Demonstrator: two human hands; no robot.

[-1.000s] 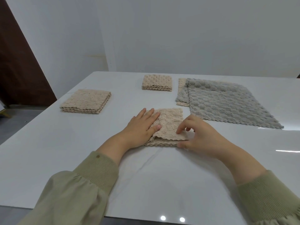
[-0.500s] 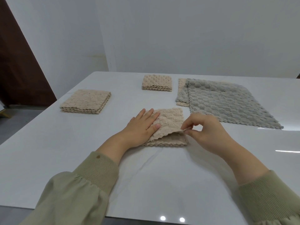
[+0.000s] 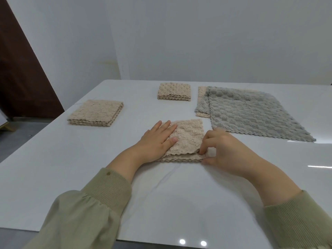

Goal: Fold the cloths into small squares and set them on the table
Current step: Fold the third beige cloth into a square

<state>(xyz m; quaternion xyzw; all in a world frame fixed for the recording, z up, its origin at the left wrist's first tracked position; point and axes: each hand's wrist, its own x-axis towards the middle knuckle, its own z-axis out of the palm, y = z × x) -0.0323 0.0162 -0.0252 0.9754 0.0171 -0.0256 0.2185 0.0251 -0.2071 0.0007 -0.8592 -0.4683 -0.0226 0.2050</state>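
Observation:
A beige textured cloth point(image 3: 188, 137), folded into a small square, lies on the white table point(image 3: 71, 168) in front of me. My left hand point(image 3: 158, 141) rests flat on its left half with straight fingers. At the cloth's near right corner my right hand point(image 3: 222, 150) pinches the top layer's edge between thumb and fingertips. Two folded beige cloths lie further off: one point(image 3: 96, 115) at the left and one point(image 3: 174, 91) at the back middle. A grey cloth point(image 3: 251, 114) lies spread flat at the right, over a beige cloth point(image 3: 202, 97) whose edge shows.
A white wall stands behind the table. A dark brown door or panel point(image 3: 21, 69) is at the far left beyond the table's edge. Bare tabletop lies between me and the cloth.
My right hand raised the top layer's corner a little, then brought it back down to the near right corner. My left hand stayed flat on the cloth.

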